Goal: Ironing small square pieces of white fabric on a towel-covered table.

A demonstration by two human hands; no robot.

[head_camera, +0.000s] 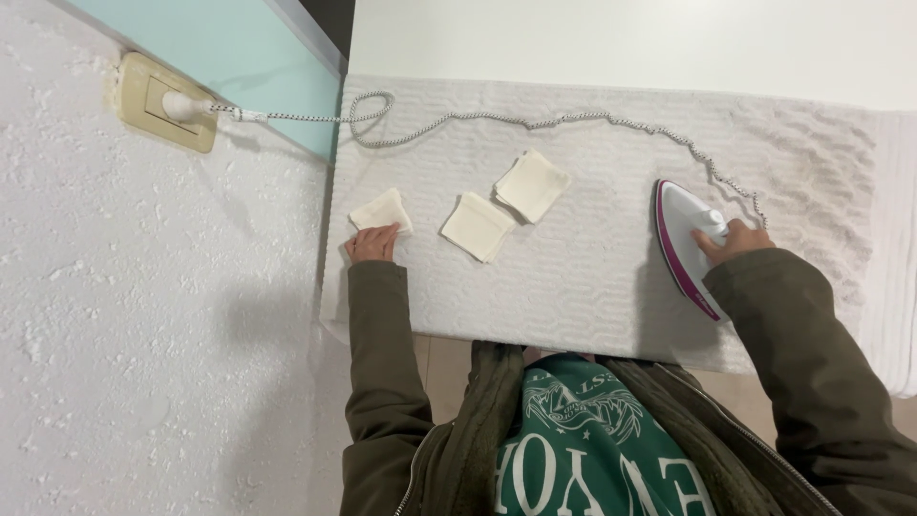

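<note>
- Right hand [734,239] closed around the handle of white-and-magenta iron [684,245], standing on white towel [573,277]
- Left hand [373,243] flat, fingertips pressing small folded cloth [381,209]
- Step looks like positioning cloth; two folded squares [504,205] lie between hands
- Cord [497,119] runs to wall socket [167,102]

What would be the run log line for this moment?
left hand: on small cloth square | right hand: holds iron | towel: two more squares

Lighting was bright, even and cool, with the table [592,38] top nearly washed out. Soft shadows fell leftward from the left sleeve [377,334] onto the wall [143,363]. Focus was sharp throughout; straight edges bowed slightly near the borders.
</note>
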